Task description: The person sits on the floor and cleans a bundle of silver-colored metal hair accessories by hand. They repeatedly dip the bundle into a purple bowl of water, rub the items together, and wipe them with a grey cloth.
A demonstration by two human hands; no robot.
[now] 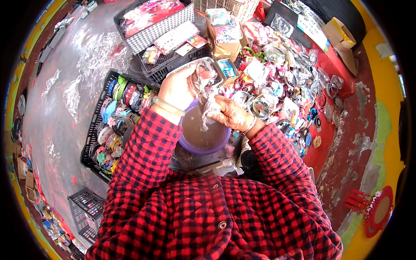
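While your left hand (177,89) holds the clear plastic bag (203,73) up above the purple bowl (203,134), its fingers closed on the bag's edge, your right hand (232,113) pinches the crinkled lower end of that bag between narrow fingers. Judging from this, you do well to keep both grips firm and the bag directly over the bowl, so anything that slips falls in it and not among the bangles in the black crate (110,125) beside your left sleeve or the packets heaped on the red cloth (323,143).

left hand (177,89) grips clear plastic bag (207,80) | right hand (230,113) pinches it | purple bowl (203,138) below
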